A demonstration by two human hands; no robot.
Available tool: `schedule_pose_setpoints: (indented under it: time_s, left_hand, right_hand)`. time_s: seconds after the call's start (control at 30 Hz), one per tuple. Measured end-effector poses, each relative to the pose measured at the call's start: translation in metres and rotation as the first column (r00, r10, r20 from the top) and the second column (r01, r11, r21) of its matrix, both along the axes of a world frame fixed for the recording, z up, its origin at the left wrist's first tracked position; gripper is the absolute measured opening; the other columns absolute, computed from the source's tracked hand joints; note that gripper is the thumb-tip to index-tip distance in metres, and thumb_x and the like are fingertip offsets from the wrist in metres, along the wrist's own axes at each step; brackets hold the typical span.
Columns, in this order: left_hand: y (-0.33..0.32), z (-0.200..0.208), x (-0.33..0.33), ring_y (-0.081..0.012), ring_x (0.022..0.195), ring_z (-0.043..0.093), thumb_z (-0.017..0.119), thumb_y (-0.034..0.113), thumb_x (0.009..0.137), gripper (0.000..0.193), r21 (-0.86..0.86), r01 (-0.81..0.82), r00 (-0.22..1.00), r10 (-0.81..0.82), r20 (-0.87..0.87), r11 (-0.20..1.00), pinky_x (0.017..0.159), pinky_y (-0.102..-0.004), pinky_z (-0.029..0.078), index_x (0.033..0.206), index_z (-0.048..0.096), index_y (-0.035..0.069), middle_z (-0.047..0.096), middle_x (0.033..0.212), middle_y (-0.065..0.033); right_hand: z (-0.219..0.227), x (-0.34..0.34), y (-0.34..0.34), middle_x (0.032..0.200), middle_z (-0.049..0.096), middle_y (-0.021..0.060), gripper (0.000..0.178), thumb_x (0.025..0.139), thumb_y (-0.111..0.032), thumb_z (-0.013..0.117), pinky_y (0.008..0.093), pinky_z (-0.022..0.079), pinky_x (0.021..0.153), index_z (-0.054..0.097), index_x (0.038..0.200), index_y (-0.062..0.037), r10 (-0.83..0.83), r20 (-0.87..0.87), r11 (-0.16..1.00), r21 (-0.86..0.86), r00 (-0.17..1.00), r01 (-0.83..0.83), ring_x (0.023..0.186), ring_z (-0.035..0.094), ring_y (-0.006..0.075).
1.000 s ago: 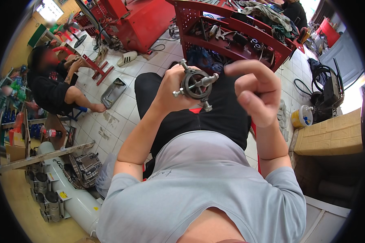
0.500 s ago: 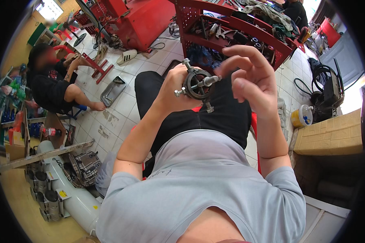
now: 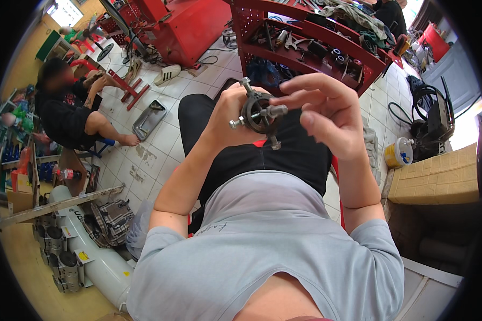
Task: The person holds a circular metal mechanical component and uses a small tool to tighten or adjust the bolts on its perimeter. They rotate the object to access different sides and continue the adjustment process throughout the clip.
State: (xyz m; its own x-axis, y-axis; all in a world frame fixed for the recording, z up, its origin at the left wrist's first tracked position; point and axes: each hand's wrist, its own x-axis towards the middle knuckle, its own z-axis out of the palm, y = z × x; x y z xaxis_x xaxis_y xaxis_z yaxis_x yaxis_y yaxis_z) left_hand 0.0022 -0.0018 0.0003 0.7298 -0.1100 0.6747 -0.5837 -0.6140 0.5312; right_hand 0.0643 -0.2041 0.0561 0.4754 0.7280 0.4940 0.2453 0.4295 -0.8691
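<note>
My left hand (image 3: 226, 120) is closed around the far-left side of a dark metal ring tool (image 3: 263, 129), held above my lap. Bolts stick out around the ring, one with a bright hex head (image 3: 234, 124) toward the left. A threaded metal shaft (image 3: 277, 111) runs through the ring's middle and points right. Just right of that shaft is my right hand (image 3: 334, 117), its fingers spread and curved with nothing gripped. Its index fingertip reaches the ring's edge near the shaft; whether it touches I cannot tell.
Ahead stands a red tool cart (image 3: 310, 61) loaded with parts and cloths. A metal tray (image 3: 149, 120) lies on the tiled floor, close to a seated person (image 3: 64, 107). To my right are a yellow bucket (image 3: 399, 153) and a tan padded block (image 3: 436, 179).
My right hand has moved left, its fingers closer to the ring and shaft. The shaft's outer end looks shifted slightly left. My left hand keeps its hold.
</note>
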Motion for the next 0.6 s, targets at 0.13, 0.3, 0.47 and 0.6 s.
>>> schedule_pose_setpoints:
  time_s: [0.13, 0.3, 0.47, 0.6]
  left_hand:
    - [0.003, -0.008, 0.003, -0.0198, 0.065, 0.060, 0.082, 0.011, 0.062, 0.024, -0.065, 0.021, 1.000, -0.021, -0.009, 0.998, 0.074, -0.0322, 0.047, 0.080, 0.067, 0.006, 0.069, 0.077, -0.0054]
    - [-0.001, 0.002, 0.000, -0.0224, 0.067, 0.062, 0.080, 0.010, 0.061, 0.025, -0.011, -0.005, 1.000, 0.005, -0.012, 1.000, 0.073, -0.0337, 0.048, 0.083, 0.068, 0.006, 0.069, 0.078, -0.0071]
    - [0.000, -0.017, 0.004, -0.0267, 0.072, 0.063, 0.082, 0.014, 0.054, 0.038, -0.195, 0.027, 0.996, -0.043, -0.078, 0.980, 0.071, -0.0357, 0.047, 0.089, 0.071, 0.006, 0.069, 0.084, -0.0093]
    - [0.004, -0.009, 0.002, -0.0244, 0.071, 0.062, 0.084, 0.015, 0.058, 0.036, -0.079, 0.049, 0.998, -0.051, -0.024, 0.996, 0.068, -0.0337, 0.048, 0.090, 0.070, 0.004, 0.069, 0.082, -0.0092]
  right_hand:
    - [-0.006, 0.019, -0.004, 0.086, 0.070, 0.0062, 0.026, 0.086, -0.003, 0.060, 0.0159, 0.040, 0.057, 0.064, 0.110, 0.0057, 0.079, 0.043, 0.996, 0.038, 0.996, -0.081, 0.067, 0.054, -0.0005]
    - [-0.006, -0.003, 0.005, 0.097, 0.073, 0.0107, 0.030, 0.083, -0.003, 0.061, 0.0164, 0.041, 0.056, 0.064, 0.111, 0.0050, 0.015, -0.015, 0.997, 0.079, 1.000, -0.013, 0.069, 0.056, 0.0004]
    - [-0.008, 0.018, -0.005, 0.066, 0.058, -0.0027, 0.028, 0.083, -0.005, 0.063, 0.0181, 0.032, 0.052, 0.066, 0.109, 0.0046, 0.086, 0.000, 0.996, 0.029, 0.996, -0.086, 0.058, 0.046, -0.0006]
    - [-0.010, 0.011, 0.005, 0.057, 0.048, -0.0029, 0.037, 0.081, -0.003, 0.065, 0.0222, 0.029, 0.049, 0.065, 0.118, 0.0011, 0.018, 0.248, 0.998, -0.071, 0.969, -0.001, 0.053, 0.039, 0.0019]
